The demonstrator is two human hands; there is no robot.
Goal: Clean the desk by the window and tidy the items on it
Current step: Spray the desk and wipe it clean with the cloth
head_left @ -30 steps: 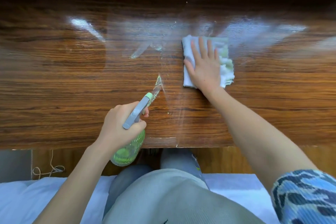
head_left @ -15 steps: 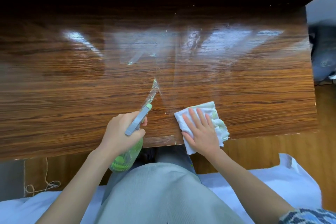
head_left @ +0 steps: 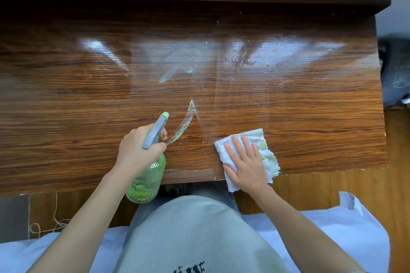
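Observation:
A glossy dark wooden desk [head_left: 88,117] fills most of the view, with wet streaks across its middle. My left hand [head_left: 137,148] grips a green ribbed spray bottle [head_left: 147,182] by its grey trigger head, nozzle pointing away over the desk. My right hand [head_left: 246,164] lies flat, fingers straight, pressing a white and pale green cloth [head_left: 266,150] onto the desk at its near edge; part of the cloth hangs over that edge.
A grey wall runs behind the desk's raised back ledge. A dark bag [head_left: 397,73] stands on the floor past the desk's right end. White bedding [head_left: 343,232] lies under me, and a thin cord [head_left: 55,217] trails on the wooden floor at left.
My right hand has dragged the cloth from the middle of the desk back to its near edge, then shifted it slightly right. The bottle's nozzle has tipped a little more upright in my left hand.

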